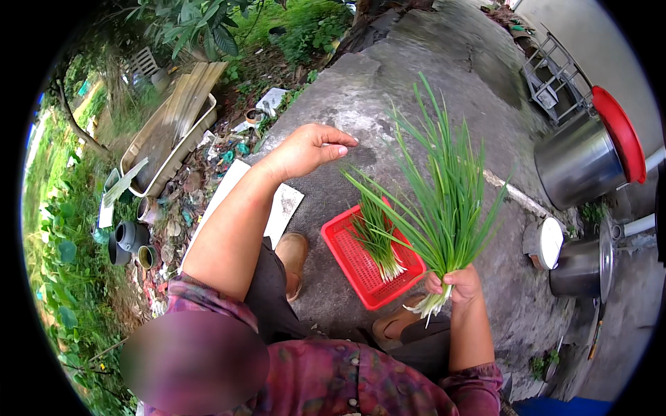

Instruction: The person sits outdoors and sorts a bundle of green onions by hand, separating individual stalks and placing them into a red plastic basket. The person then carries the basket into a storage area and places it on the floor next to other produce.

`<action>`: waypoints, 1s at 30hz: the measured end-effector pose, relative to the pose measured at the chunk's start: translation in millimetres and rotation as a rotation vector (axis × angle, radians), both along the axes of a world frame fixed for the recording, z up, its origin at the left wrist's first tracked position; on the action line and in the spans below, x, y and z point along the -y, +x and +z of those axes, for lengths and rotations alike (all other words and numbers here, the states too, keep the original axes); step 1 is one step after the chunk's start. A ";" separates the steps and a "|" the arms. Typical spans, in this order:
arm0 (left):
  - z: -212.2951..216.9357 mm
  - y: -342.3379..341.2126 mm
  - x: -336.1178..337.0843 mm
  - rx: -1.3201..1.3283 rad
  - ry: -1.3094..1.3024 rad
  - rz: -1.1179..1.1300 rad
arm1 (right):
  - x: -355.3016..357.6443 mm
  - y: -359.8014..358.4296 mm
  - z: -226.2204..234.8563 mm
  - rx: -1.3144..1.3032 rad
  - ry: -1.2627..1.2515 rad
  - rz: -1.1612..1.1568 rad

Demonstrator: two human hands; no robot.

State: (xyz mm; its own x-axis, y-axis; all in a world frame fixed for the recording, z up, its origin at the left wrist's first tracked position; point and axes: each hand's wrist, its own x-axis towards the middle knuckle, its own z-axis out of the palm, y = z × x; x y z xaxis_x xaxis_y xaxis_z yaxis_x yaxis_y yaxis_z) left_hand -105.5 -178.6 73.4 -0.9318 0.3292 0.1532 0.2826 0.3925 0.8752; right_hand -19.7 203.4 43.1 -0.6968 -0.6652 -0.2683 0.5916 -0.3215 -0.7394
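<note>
My right hand (458, 283) is closed round the white lower ends of a bunch of green onions (444, 201). Their long green leaves fan upward and away from me, and pale roots hang below the fist. My left hand (316, 149) is raised farther off to the left, thumb and fingertips drawn close in a pinch. Whether anything small lies between those fingertips cannot be made out. Between my feet and just left of the bunch, a red plastic basket (340, 267) stands on the ground. Inside it rests a smaller heap of green onions (378, 239), white ends toward me.
A pale board (284, 208) lies beside my left shoe (291, 256). Farther left are scattered litter, pots (130, 236) and a long tub (166, 163). Along the right wall stand a large metal pot (579, 163), a red basin (619, 135) and a metal frame (555, 69).
</note>
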 end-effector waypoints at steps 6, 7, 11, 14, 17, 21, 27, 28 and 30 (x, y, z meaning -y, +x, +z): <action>-5.9 -1.3 1.6 0.006 -0.228 -0.071 | -1.6 0.8 1.7 -0.009 -0.006 0.012; -7.2 -1.0 4.8 0.041 -0.260 -0.084 | -0.1 -0.2 1.1 -0.002 -0.005 0.012; -5.9 -0.7 4.6 0.144 -0.343 -0.106 | -0.7 -1.9 1.2 0.017 0.000 -0.008; -6.2 -1.2 6.5 0.210 -0.348 -0.031 | -2.0 -3.2 -3.0 0.026 -0.034 -0.005; -10.1 -3.7 1.8 -0.101 -0.331 0.038 | -3.4 -3.0 -3.9 0.040 -0.045 0.007; -5.7 -2.7 -7.1 -0.059 -0.285 0.124 | -3.1 -2.6 -5.6 0.048 -0.026 0.014; -13.7 -0.5 -5.6 -0.076 -0.307 0.200 | -1.2 -5.8 -10.9 -0.041 0.112 -0.092; -13.7 -1.5 -4.3 -0.039 -0.274 0.209 | -4.8 -11.9 -17.6 -0.065 0.215 -0.115; -11.8 0.9 -1.0 -0.015 -0.249 0.230 | 0.8 -22.7 -31.4 -0.095 0.427 -0.199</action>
